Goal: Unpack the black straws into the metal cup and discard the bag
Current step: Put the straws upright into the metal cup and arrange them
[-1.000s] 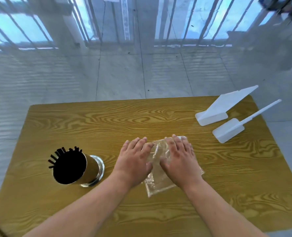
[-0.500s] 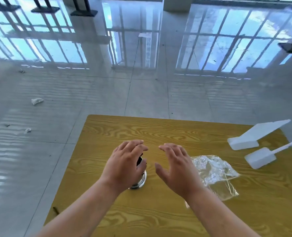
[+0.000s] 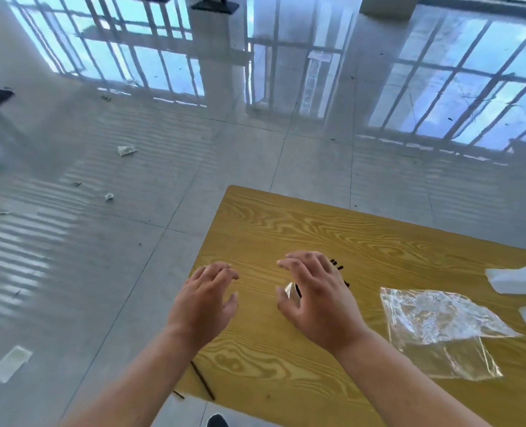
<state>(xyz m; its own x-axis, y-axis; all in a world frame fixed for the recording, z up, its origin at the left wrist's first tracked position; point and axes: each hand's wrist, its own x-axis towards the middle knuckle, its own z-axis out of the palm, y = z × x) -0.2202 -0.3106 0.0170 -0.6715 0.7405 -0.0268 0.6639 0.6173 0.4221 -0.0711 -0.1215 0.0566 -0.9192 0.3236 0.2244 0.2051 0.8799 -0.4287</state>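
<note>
Your left hand and right hand hover spread, holding nothing. Metal cup peeks behind the right one, black straws pointing toward 1 o'clock. Bag lies flat at 3 o'clock, long axis 11-to-5.

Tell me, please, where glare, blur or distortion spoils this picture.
Head view: window glare washes the glossy floor; the wide-angle lens slants the table; the clear bag glints; the right hand hides most of the metal cup; edges look slightly soft.

Two hands, one bag, one metal cup.
</note>
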